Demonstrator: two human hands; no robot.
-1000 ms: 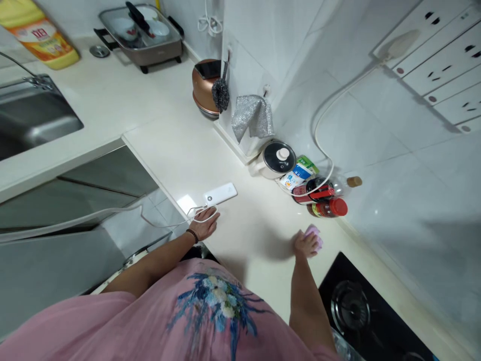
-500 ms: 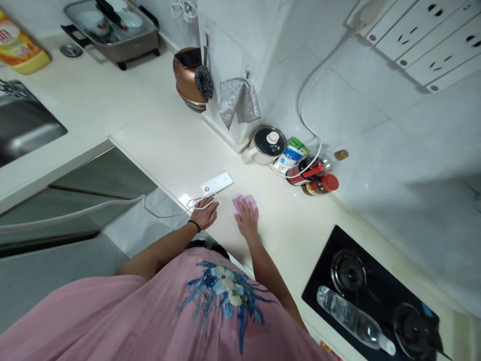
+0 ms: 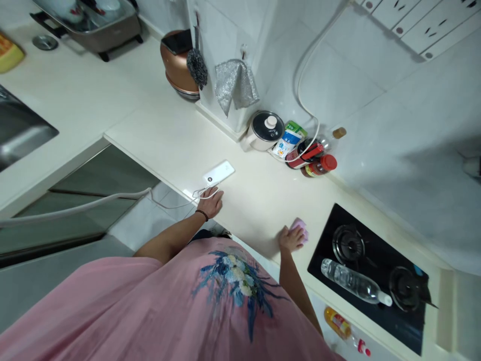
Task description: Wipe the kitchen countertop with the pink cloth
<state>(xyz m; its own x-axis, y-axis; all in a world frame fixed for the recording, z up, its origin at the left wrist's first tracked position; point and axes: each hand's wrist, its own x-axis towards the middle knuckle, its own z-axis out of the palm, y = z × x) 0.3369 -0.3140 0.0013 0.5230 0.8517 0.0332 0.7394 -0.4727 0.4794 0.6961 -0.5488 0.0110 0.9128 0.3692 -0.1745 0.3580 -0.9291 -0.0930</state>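
Note:
My right hand (image 3: 291, 239) is on the cream countertop (image 3: 259, 200), its fingers pressed over a small folded pink cloth (image 3: 301, 226) just left of the black stove. Part of the cloth sticks out beyond the fingers. Near the counter's front edge my left hand (image 3: 211, 202), with a dark bracelet at the wrist, lies flat with its fingers stretched out. A thin white cable (image 3: 208, 193) loops over and beside those fingers. Just beyond them lies a white phone-like slab (image 3: 219, 173) with a round dark spot.
A lidded pot (image 3: 266, 131), seasoning bags (image 3: 288, 140) and red-capped bottles (image 3: 319, 165) stand along the wall. On the gas stove (image 3: 370, 276) lies a clear plastic bottle (image 3: 351, 281). A copper-coloured pot (image 3: 179, 67), an electric pan (image 3: 101, 32) and a sink (image 3: 22, 133) are to the left.
My right hand has slid the pink cloth rightward and toward me, close to the stove. My left hand stays by the cable. The view has shifted, showing bottles below the counter.

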